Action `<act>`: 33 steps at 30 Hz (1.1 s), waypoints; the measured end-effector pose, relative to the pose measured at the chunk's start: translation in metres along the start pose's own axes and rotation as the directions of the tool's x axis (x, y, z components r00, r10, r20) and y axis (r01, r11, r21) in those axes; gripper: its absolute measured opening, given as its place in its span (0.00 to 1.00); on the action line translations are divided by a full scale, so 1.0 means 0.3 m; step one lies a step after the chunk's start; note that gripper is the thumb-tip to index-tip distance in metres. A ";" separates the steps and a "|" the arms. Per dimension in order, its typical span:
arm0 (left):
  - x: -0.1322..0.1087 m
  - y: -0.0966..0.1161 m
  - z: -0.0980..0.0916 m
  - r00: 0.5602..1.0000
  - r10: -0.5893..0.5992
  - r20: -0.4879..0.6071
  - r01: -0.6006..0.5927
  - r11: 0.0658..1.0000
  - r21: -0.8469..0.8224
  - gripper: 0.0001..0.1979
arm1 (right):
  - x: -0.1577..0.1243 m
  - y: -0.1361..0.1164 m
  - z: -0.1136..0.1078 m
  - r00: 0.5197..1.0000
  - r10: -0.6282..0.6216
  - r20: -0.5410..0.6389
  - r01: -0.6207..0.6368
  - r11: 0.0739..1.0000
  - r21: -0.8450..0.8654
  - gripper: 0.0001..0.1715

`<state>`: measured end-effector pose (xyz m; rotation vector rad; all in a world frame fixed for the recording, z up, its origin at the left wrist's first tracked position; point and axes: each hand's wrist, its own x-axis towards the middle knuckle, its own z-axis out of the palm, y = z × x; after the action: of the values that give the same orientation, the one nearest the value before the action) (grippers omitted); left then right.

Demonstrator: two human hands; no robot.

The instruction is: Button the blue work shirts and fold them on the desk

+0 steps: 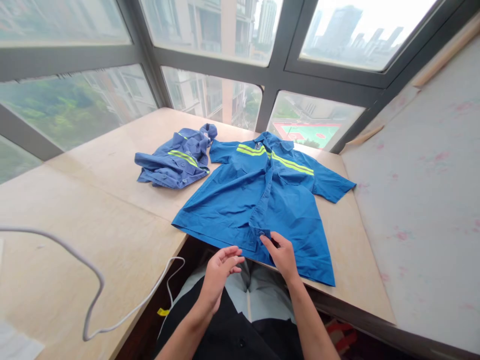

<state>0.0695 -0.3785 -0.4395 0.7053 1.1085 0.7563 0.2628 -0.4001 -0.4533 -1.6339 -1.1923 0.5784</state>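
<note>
A blue short-sleeved work shirt (300, 220) with yellow reflective stripes lies spread out, its collar toward the window and its hem at the table's near edge. My right hand (283, 255) pinches the lower front corner of the shirt's button placket, where a button shows, and lifts it slightly. Just left of that corner, my left hand (223, 270) hovers by the hem with its fingers loosely curved and apart, holding nothing. A second, purplish-blue shirt (180, 162) with the same kind of stripes lies crumpled beside the first one's left sleeve.
The pale wooden tabletop (93, 200) fills the corner under grey window frames (221, 65). A white cable (99, 280) loops over its left part and hangs off the near edge. A patterned wall (420, 200) borders the right side.
</note>
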 end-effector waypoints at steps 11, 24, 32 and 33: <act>-0.013 0.060 0.101 0.931 -0.328 0.157 0.363 0.806 -0.468 0.11 | 0.004 0.026 -0.017 0.977 0.184 -0.105 -0.160 0.965 0.208 0.19; 0.103 0.009 0.188 0.992 -0.086 0.095 0.095 0.991 -0.095 0.18 | -0.012 0.028 -0.011 0.982 0.130 -0.135 -0.100 0.973 0.210 0.17; 0.102 -0.022 0.184 0.976 0.175 0.131 -0.208 0.929 0.308 0.20 | -0.022 0.024 0.000 0.962 0.100 -0.252 -0.045 0.975 0.216 0.15; 0.098 -0.023 0.186 0.971 0.201 0.127 -0.232 0.919 0.319 0.19 | -0.025 0.018 0.002 0.960 0.084 -0.269 -0.030 0.980 0.199 0.15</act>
<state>0.1312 -0.3650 -0.4440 1.1543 1.0964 0.7219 0.2616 -0.4067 -0.4597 -1.5296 -0.8593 0.4684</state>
